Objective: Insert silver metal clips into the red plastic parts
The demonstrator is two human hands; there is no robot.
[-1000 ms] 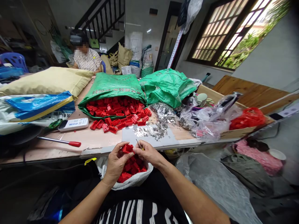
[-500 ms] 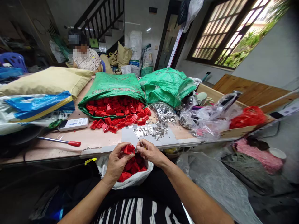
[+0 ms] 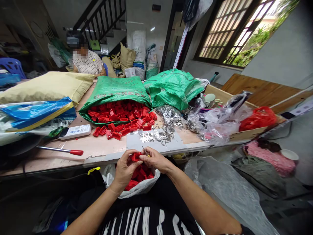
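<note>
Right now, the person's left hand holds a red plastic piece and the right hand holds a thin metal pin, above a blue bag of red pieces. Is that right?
Not quite: the bag is white, not blue. The head view shows the left hand holding a red plastic piece and the right hand holding a thin metal pin, above a white plastic bag of red pieces.

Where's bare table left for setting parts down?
Bare wood lies between the screwdriver, the spilled red parts and the grey board. A smaller patch sits between that board and the plastic bags. It's crowded around the green sack.
</note>
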